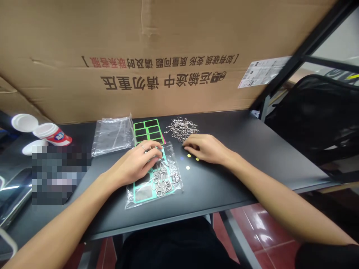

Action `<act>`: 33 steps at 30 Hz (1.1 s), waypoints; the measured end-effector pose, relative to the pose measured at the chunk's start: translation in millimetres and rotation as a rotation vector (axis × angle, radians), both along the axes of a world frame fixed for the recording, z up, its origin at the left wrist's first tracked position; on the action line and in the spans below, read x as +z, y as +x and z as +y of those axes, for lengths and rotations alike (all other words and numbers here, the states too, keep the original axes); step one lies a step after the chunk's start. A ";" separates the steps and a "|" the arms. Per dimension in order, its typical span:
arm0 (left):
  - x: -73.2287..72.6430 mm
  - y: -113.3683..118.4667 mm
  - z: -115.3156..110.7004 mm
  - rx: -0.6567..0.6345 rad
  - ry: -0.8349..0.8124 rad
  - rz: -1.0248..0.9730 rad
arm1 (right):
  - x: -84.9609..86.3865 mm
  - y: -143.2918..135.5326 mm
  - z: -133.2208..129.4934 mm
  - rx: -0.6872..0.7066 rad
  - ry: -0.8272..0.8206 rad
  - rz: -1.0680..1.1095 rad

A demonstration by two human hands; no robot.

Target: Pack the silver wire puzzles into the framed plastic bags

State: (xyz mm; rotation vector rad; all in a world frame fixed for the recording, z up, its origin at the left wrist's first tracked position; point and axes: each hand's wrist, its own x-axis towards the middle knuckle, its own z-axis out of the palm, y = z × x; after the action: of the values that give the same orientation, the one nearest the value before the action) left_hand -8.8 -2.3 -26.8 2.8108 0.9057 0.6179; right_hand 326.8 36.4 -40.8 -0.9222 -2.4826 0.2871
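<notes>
My left hand (144, 158), a ring on one finger, curls over the upper part of a clear plastic bag (129, 200) with its fingers gripping there. Inside or on that bag lie a teal-framed card with dark panels (143, 192) and several bent metal wire pieces (162, 183). My right hand (207, 147) has its fingertips drawn together at the near edge of a pile of metal wire pieces (183, 127); whatever they pinch is hidden. Small yellow discs (189, 155), a pale disc (187, 167) and a blue disc (182, 158) lie just below it.
A green-framed card (148, 127) lies beyond my left hand, beside another clear bag (112, 134). At the left are a red and white cup (57, 135) and white lids (25, 122). A cardboard wall (168, 30) backs the black table (224, 186); a black chair (314, 112) stands right.
</notes>
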 end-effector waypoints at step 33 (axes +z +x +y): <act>1.2 0.1 -0.9 0.007 0.011 -0.002 | 41.1 28.3 -3.5 0.013 -0.747 -0.126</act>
State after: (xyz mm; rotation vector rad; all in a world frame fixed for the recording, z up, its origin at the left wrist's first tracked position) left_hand -8.7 -3.2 -25.6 2.8176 0.9151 0.6282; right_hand 355.0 32.9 0.3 -1.2241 -2.5100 1.2506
